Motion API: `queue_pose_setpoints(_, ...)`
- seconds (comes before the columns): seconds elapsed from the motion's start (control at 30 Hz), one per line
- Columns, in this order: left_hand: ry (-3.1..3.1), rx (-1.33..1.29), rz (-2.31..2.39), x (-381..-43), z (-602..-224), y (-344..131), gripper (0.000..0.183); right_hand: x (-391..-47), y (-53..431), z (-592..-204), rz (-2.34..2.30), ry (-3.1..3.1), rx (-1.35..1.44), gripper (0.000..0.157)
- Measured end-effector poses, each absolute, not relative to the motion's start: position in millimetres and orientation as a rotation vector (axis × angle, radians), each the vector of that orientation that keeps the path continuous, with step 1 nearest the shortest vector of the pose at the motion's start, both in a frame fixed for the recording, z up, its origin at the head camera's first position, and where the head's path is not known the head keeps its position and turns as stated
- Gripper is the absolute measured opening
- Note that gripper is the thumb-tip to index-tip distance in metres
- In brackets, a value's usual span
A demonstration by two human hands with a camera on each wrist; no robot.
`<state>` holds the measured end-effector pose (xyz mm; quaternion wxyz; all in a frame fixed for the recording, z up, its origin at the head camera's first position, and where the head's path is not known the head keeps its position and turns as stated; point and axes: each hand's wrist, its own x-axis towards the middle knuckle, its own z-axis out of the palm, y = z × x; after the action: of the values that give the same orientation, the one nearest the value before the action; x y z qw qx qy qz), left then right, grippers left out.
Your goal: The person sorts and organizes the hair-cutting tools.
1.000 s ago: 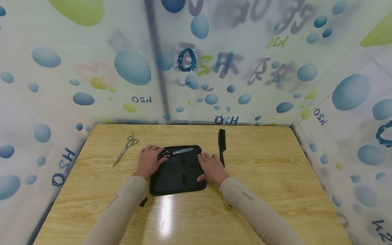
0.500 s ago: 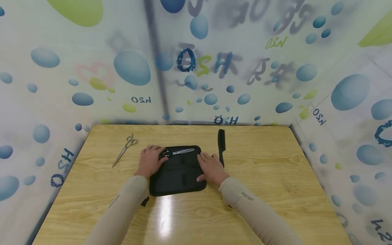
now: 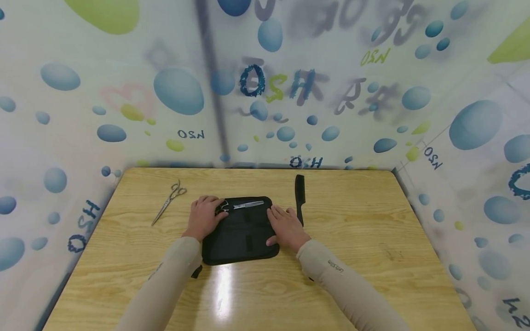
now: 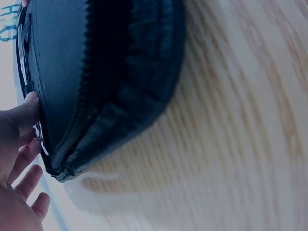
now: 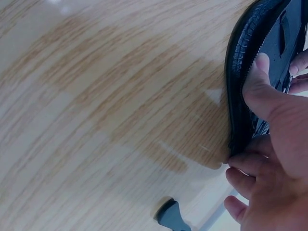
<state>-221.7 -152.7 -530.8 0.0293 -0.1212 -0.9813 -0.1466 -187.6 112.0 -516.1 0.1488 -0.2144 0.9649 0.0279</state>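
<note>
Head: inside the open zip case (image 3: 232, 246), the scissors (image 3: 250, 204) have slid slightly rightward, pinched by the left hand (image 3: 203, 217), so they probably sit further along; a comb (image 3: 300, 188) and second scissors (image 3: 167, 203) lie outside on the surface (image 3: 352, 234). Left wrist: that pinch falls at the case's edge. Right wrist: the right hand (image 5: 284, 154) grips the opposite side.

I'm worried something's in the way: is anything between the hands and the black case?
Nothing visible is: the left hand and right hand both touch the black case. The scissors in it lie right by the left hand.
</note>
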Motion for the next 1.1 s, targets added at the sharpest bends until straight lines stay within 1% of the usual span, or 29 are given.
queue_pose_setpoints(0.67, -3.043, -0.338, -0.48, -222.0, -531.9, -149.2, 0.051, -187.0, 112.4, -514.2, 0.117, 2.779, -0.63, 0.096)
queue_pose_setpoints(1.1, -3.036, -0.302, -0.519, -221.9, -537.9, -149.3, 0.049, -186.1, 115.5, -513.6, 0.039, 2.802, -0.659, 0.096)
